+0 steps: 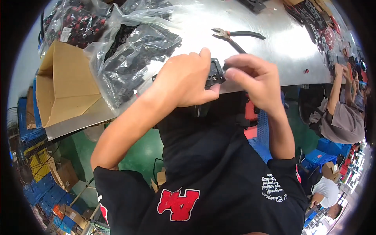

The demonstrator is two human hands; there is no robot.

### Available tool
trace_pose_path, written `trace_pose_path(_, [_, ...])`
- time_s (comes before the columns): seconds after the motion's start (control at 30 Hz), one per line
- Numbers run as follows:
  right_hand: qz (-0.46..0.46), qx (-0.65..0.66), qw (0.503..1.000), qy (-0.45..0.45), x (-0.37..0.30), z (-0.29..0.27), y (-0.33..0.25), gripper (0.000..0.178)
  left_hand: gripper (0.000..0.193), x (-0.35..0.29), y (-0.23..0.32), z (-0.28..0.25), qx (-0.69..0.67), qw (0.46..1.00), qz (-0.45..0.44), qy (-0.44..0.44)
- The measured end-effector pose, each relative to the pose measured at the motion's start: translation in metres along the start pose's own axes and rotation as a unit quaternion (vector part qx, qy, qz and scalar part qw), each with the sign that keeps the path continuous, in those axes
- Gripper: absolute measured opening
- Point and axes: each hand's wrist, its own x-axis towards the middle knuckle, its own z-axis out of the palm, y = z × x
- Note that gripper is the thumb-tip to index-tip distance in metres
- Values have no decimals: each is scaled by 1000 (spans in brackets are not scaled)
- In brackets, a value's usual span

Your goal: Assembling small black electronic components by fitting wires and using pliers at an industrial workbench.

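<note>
My left hand (188,78) is closed round a black plastic part (214,74) at the table's front edge, its fingers over the top and the thumb along the near side. Much of the part lies hidden under that hand. Just to its right, my right hand (256,78) has thumb and fingertips drawn together beside the part's right end. Something dark shows at those fingertips, too blurred and small to name. Beyond both hands, side cutters (239,36) with dark handles lie on the metal table (274,58), their jaws pointing left.
Clear plastic bags of black parts (133,58) spread left of my hands, with a bag of red and black pieces (76,27) behind. A cardboard box (70,84) stands open at the table's left. Small red bits (306,71) lie to the right, near another person (340,117).
</note>
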Motion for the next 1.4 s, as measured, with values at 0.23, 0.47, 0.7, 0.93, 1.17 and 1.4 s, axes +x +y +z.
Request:
trace_pose_path(0.23, [-91, -49, 994, -23, -4, 6, 19, 20, 51, 5, 4, -6, 15, 999, -15, -38])
trace_pose_path(0.47, [-84, -24, 996, -13, -5, 8, 19, 23, 52, 3, 4, -2, 31, 999, -2, -13])
trace_pose_path(0.7, [-94, -48, 994, -12, -6, 0, 17, 29, 51, 3, 3, -2, 22, 1000, 1, -3])
trace_pose_path(0.93, [-46, -44, 998, 6, -12, 5, 10, 23, 49, 3, 4, -1, 21, 1000, 5, 6])
trace_pose_path(1.17, [-173, -204, 963, -43, -1, -1, 19, 23, 47, 4, 4, -3, 35, 999, 9, 2])
trace_pose_path(1.4, [-210, -242, 946, -54, 5, -1, 13, 23, 46, 5, 5, -3, 52, 998, 24, 8])
